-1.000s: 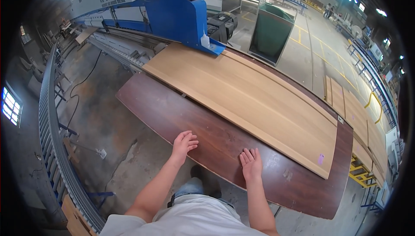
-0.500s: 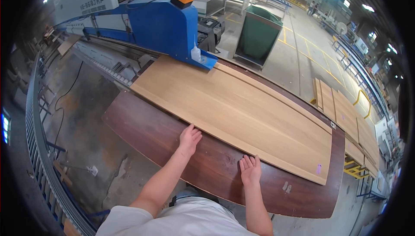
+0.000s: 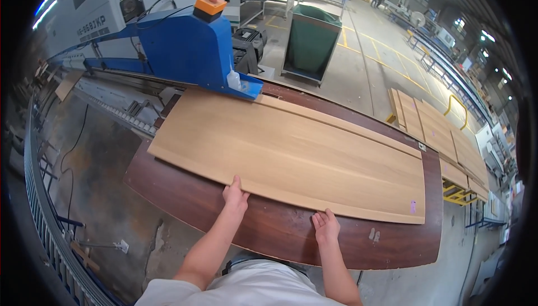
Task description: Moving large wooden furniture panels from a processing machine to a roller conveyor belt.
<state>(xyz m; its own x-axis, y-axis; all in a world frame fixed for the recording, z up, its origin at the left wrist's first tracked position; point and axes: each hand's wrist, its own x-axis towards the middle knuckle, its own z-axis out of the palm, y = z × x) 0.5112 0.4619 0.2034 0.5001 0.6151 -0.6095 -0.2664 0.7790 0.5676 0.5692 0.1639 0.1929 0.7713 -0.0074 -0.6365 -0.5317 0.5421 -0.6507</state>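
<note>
A long, light wooden panel (image 3: pixel 291 157) lies on a dark reddish-brown tabletop (image 3: pixel 269 222). My left hand (image 3: pixel 236 194) grips the panel's near edge, thumb on top and fingers hidden beneath. Farther right, my right hand (image 3: pixel 327 227) is at the same edge, palm up, its thumb against the edge and its curled fingertips just under it. Along the panel's far side runs a narrow wooden strip (image 3: pixel 347 128). The panel's far left part reaches a blue machine housing (image 3: pixel 185 54), where a small white bottle (image 3: pixel 233 79) stands on a blue ledge.
An orange box with a red button (image 3: pixel 210 5) tops the housing. Behind the table stands a green-lined bin (image 3: pixel 311 43). Several more wooden panels (image 3: pixel 434 129) rest on a yellow frame (image 3: pixel 459 194) at right. A roller track (image 3: pixel 120 110) extends left, with a cable (image 3: pixel 72 160) on the floor.
Both hands have come to the panel's near edge; the left one has closed on it. The panel's left end has swung slightly toward me. The whole view has also shifted.
</note>
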